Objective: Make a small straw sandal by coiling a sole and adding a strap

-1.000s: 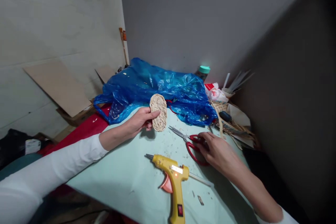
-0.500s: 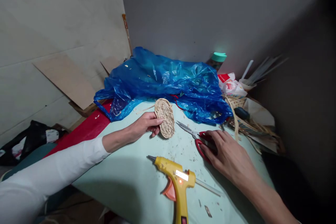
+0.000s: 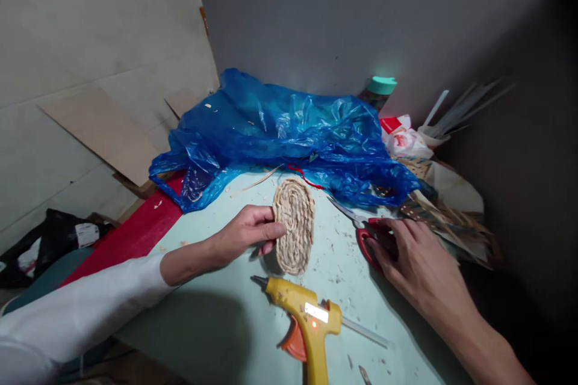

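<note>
An oval coil of braided straw (image 3: 295, 225) is pinched by its left edge between the thumb and fingers of my left hand (image 3: 253, 231), held up over the table. My right hand (image 3: 418, 252) lies over the red handles of a pair of scissors (image 3: 368, 246), fingers curled on them. The scissor blades point up and left, partly apart, towards the blue bag. Below the straw oval a yellow hot glue gun (image 3: 307, 319) lies on its side, its nozzle to the left, a small light glowing and a glue stick (image 3: 368, 334) sticking out behind.
A crumpled blue plastic bag (image 3: 289, 126) spreads across the back of the pale table (image 3: 203, 319). At right are a woven basket (image 3: 447, 216), a cup of clear sticks (image 3: 433, 135) and a green-lidded jar (image 3: 382, 85). Scraps litter the tabletop, and cardboard (image 3: 99, 132) leans at left.
The straw oval has come nearer to me and looks larger. My right hand and the scissors have moved right, away from the oval. The view has shifted slightly.
</note>
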The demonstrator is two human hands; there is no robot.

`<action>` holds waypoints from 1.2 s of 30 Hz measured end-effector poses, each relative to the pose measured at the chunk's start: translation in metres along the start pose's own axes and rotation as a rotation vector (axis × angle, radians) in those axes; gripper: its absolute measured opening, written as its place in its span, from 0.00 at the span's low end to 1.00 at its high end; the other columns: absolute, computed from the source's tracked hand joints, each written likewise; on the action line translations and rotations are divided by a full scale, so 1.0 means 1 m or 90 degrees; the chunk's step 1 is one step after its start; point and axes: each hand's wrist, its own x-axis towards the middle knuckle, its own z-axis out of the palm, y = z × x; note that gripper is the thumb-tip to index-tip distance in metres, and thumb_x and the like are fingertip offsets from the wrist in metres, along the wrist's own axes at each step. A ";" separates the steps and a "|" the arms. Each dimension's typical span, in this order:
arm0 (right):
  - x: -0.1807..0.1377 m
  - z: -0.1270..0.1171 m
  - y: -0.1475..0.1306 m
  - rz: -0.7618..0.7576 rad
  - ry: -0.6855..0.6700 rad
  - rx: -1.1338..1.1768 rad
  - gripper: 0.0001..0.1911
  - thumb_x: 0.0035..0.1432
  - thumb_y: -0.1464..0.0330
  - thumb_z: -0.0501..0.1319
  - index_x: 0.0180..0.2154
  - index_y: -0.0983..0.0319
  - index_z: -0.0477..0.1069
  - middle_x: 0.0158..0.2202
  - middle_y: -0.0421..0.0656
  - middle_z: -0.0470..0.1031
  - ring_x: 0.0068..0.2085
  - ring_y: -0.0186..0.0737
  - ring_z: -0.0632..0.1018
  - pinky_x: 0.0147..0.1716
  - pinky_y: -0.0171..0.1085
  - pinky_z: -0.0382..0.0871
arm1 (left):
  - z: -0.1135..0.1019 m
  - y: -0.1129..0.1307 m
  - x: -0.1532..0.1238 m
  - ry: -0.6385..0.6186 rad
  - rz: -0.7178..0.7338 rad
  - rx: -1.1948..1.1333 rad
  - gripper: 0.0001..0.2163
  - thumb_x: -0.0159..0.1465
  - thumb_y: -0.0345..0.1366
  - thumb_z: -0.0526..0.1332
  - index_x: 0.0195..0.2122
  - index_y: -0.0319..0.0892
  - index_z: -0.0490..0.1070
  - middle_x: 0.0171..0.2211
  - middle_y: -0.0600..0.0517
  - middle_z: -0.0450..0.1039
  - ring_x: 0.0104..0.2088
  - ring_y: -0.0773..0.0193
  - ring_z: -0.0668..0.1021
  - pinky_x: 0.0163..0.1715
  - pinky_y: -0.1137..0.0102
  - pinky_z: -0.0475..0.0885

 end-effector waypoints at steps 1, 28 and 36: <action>0.000 0.000 0.002 0.000 0.003 -0.003 0.20 0.67 0.57 0.48 0.43 0.65 0.69 0.36 0.52 0.72 0.40 0.54 0.72 0.37 0.47 0.67 | 0.001 0.000 -0.001 -0.006 -0.004 -0.014 0.16 0.58 0.46 0.66 0.27 0.37 0.70 0.18 0.54 0.66 0.19 0.71 0.66 0.20 0.74 0.59; 0.031 -0.068 -0.096 0.068 0.002 0.721 0.08 0.63 0.64 0.61 0.42 0.60 0.75 0.37 0.42 0.78 0.35 0.37 0.77 0.33 0.32 0.71 | 0.023 0.019 -0.020 -0.045 0.177 0.271 0.14 0.65 0.41 0.55 0.32 0.36 0.74 0.27 0.50 0.70 0.28 0.64 0.70 0.29 0.69 0.64; 0.032 -0.056 -0.102 0.070 0.066 0.735 0.03 0.63 0.68 0.62 0.38 0.60 0.74 0.32 0.39 0.76 0.31 0.35 0.74 0.32 0.33 0.70 | 0.024 0.017 -0.017 0.034 0.257 0.356 0.13 0.65 0.42 0.56 0.32 0.38 0.74 0.27 0.49 0.70 0.27 0.63 0.69 0.30 0.68 0.63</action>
